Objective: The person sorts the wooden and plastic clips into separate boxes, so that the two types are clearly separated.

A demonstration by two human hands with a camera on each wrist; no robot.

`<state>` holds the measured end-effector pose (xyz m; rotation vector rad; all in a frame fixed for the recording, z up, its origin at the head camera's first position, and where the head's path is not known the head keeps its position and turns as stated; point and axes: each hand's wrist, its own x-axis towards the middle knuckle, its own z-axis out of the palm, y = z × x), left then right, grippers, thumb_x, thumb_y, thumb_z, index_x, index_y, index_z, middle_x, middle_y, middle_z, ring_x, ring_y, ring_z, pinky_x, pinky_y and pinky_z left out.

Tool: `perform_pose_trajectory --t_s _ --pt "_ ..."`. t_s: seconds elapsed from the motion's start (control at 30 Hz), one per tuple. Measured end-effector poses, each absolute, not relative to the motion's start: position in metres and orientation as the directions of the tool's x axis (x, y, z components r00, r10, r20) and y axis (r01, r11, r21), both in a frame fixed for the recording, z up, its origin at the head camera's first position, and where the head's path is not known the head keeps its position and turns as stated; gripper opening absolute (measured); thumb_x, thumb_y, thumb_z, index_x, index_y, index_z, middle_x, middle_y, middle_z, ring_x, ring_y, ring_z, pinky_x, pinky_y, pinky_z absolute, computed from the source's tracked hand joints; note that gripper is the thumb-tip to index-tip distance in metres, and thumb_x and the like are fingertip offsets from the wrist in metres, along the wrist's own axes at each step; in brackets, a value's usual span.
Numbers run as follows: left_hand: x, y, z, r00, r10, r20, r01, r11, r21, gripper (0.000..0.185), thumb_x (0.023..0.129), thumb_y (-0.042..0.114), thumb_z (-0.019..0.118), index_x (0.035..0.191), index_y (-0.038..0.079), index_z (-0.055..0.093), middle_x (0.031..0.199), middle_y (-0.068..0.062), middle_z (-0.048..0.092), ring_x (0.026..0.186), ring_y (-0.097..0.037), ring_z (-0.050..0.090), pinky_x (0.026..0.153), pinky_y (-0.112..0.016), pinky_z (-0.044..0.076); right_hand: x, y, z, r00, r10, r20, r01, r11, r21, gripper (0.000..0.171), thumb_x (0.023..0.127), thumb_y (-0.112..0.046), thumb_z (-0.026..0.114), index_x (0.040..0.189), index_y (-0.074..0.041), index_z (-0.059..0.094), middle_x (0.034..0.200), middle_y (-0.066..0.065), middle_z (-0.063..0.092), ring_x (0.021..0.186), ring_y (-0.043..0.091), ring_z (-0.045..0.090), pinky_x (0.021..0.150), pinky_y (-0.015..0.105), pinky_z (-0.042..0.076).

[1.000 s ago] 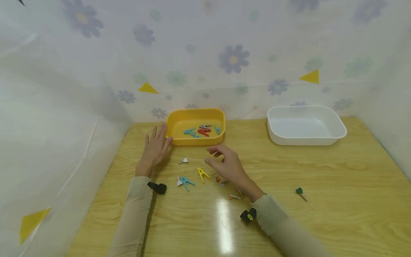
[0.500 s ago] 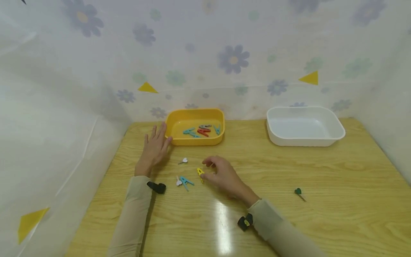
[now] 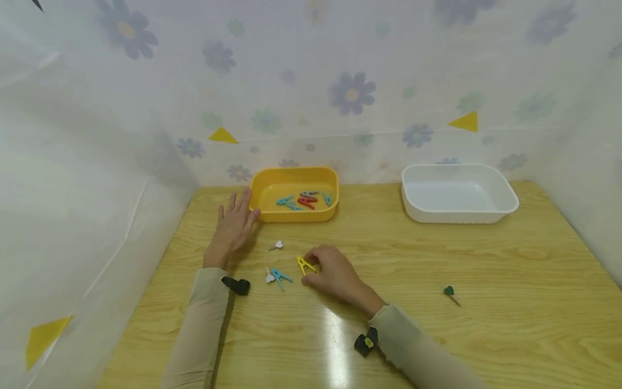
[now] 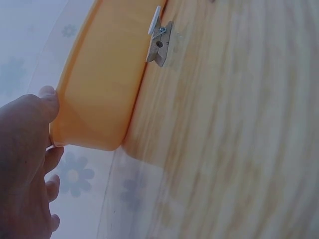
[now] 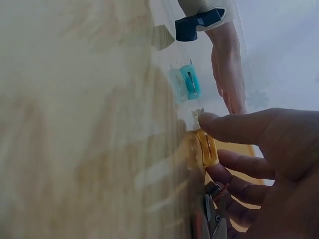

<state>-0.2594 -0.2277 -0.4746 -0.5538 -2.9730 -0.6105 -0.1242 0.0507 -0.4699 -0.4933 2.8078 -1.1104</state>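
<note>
In the head view, my right hand [image 3: 335, 273] pinches a yellow plastic clothespin [image 3: 305, 265] on the table, thumb and index finger at its two sides. Wooden clothespins [image 5: 217, 216] lie under the curled other fingers in the right wrist view. My left hand [image 3: 232, 229] rests against the left corner of a yellow tray [image 3: 296, 216], fingers fairly straight and spread, thumb at the rim. Left of the yellow clothespin are a blue clothespin [image 3: 280, 277] and a clothespin with a white heart [image 3: 269, 278]. Another white-heart clothespin [image 3: 277, 245] lies before the tray.
Inside the yellow tray are several clothespins, among them a red one [image 3: 307, 201] and a blue one [image 3: 328, 199]. A white tray [image 3: 459, 217] stands at the back right. A green-heart clothespin [image 3: 451, 294] lies on the right side of the wooden table [image 3: 510, 324].
My right hand has come down and left from near the yellow tray to the yellow clothespin, and its fingers have closed about it. The left hand stays at the tray.
</note>
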Motion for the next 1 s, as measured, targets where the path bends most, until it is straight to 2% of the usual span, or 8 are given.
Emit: perform_pose_trajectory --t_s 0.23,0.6,0.77,1.0 --pt "-0.26 -0.23 -0.475 -0.936 0.332 0.112 0.35 0.862 0.367 0.07 0.112 0.051 0.022 0.166 0.011 0.006 0.172 -0.005 0.004 0.157 -0.034 -0.004 0.118 -0.07 0.0 -0.124 0.049 -0.468 -0.939 -0.336 0.066 -0.302 0.722 -0.623 0.031 0.082 -0.019 0.085 0.11 -0.008 0.076 0.096 0.0 0.066 0.087 0.017 0.057 0.079 0.037 0.05" --pt "-0.262 -0.229 -0.476 -0.929 0.35 0.118 0.368 0.855 0.365 0.072 0.111 0.053 0.02 0.166 0.009 0.005 0.172 -0.008 0.005 0.157 -0.036 -0.003 0.118 -0.071 -0.001 -0.122 0.052 -0.459 -0.956 -0.293 0.032 -0.221 0.64 -0.736 0.034 0.086 -0.015 0.081 0.119 -0.007 0.074 0.111 0.003 0.068 0.103 0.02 0.063 0.093 0.041 0.052" --pt "-0.262 -0.23 -0.478 -0.928 0.349 0.127 0.371 0.854 0.365 0.071 0.111 0.053 0.021 0.166 0.011 0.003 0.172 -0.009 0.006 0.157 -0.034 -0.005 0.118 -0.07 -0.001 -0.127 0.052 -0.453 -0.962 -0.264 0.066 -0.22 0.61 -0.762 0.032 0.088 -0.012 0.081 0.119 -0.008 0.074 0.111 0.002 0.068 0.104 0.02 0.063 0.091 0.04 0.054" --pt "-0.261 -0.23 -0.478 -0.929 0.347 0.125 0.369 0.856 0.363 0.072 0.111 0.054 0.019 0.166 0.013 0.0 0.173 -0.009 0.006 0.157 -0.031 -0.007 0.118 -0.07 -0.001 -0.143 0.056 -0.438 -0.957 -0.239 0.167 -0.283 0.628 -0.725 0.032 0.088 -0.011 0.083 0.119 -0.008 0.075 0.112 0.006 0.071 0.101 0.024 0.065 0.085 0.041 0.056"
